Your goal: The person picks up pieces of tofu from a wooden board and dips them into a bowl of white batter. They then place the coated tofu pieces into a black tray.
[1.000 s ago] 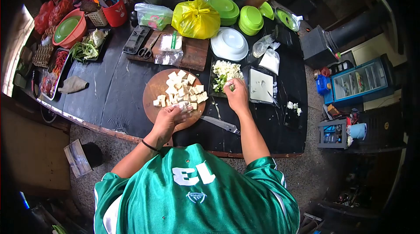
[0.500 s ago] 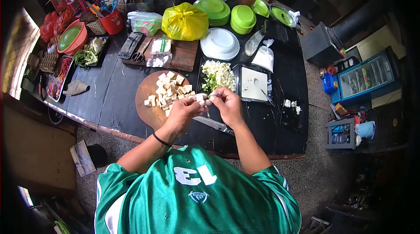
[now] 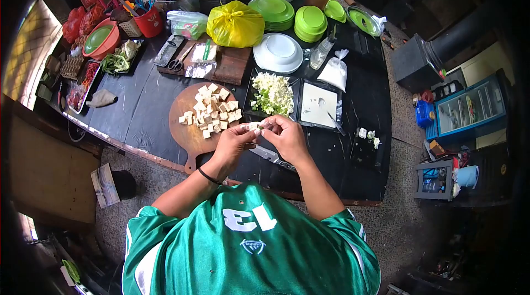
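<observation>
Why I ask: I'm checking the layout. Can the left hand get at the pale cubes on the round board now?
Probably yes: the left hand is close beside the pale cubes on the round board, with nothing visible in between, though it seems occupied with a small pale piece.

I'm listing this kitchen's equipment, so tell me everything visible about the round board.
The round board is brown, apparently wood, with a handle pointing toward the wearer. It lies flat on the black table. Pale cubes sit across its middle and right, leaving its lower left bare. The left hand is near its lower right edge; contact is unclear.
</observation>
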A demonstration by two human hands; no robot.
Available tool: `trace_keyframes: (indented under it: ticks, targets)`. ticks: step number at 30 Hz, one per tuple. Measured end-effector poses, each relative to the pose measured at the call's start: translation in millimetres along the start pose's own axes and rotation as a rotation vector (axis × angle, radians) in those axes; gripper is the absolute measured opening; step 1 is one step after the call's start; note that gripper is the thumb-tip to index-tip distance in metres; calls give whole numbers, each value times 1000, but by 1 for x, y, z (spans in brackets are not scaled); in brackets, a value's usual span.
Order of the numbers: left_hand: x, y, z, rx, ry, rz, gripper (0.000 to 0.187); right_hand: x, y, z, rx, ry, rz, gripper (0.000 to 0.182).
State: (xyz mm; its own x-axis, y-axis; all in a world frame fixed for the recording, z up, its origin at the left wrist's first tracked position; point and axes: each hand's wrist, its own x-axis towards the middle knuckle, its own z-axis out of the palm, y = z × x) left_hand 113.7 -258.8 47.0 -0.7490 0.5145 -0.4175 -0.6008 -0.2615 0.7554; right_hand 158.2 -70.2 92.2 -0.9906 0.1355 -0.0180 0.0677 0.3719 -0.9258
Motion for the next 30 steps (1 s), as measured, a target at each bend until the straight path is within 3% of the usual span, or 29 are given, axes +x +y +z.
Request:
trace_keyframes:
  ticks: [10,30]
  targets:
    - [7,-23,11,-30,24,-22,15,2,30,-6,-51,-4,-156,16]
    - [31,-25,-19,-184,-27,-231,13,44,65,3,-123,-241,-193,16]
